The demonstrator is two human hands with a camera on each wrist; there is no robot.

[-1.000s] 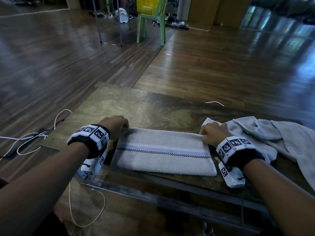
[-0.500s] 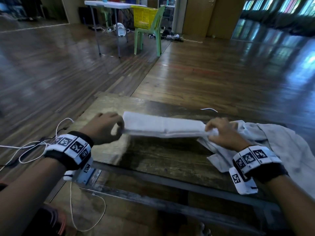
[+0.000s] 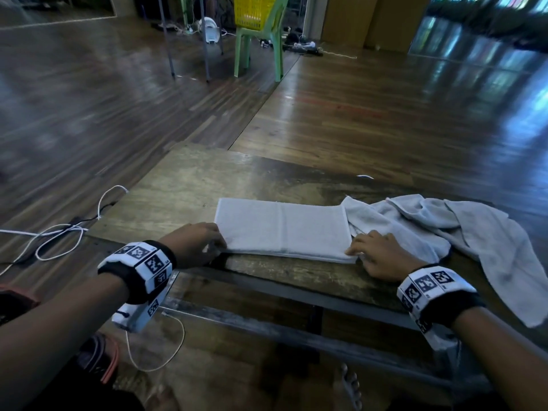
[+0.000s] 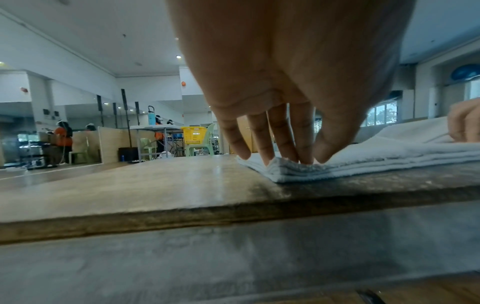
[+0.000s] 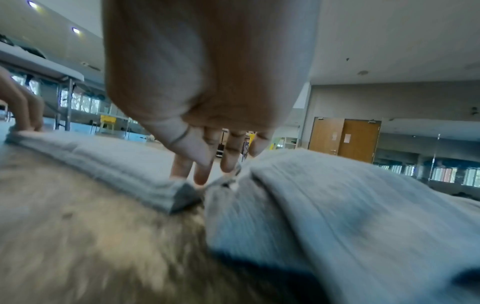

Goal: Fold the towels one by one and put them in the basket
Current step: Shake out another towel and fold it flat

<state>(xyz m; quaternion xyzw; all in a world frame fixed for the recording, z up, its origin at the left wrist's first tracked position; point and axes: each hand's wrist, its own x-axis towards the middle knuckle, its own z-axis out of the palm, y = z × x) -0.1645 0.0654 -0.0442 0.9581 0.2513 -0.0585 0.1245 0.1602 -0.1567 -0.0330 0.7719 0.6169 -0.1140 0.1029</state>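
Observation:
A white towel (image 3: 281,229) lies folded flat in several layers on the low wooden table (image 3: 184,185), plain side up. My left hand (image 3: 218,246) pinches its near-left corner; in the left wrist view the left hand (image 4: 293,160) has thumb and fingertips bunching the top layer of the towel (image 4: 389,152). My right hand (image 3: 354,252) sits at the near-right corner. In the blurred right wrist view the right hand (image 5: 200,174) points straight fingers down onto the towel (image 5: 116,162). The yellow basket (image 3: 255,10) stands far off on a green chair (image 3: 261,48).
A crumpled grey towel (image 3: 444,229) lies on the table's right side, touching the folded one. White cables (image 3: 59,235) loop on the floor at left. A metal frame bar (image 3: 296,295) runs under the table's near edge. My bare foot (image 3: 347,387) is below.
Both hands lifted the striped towel by its far edge and folded it over toward me. It now lies doubled with the stripe hidden, and the hands sit at its near corners.

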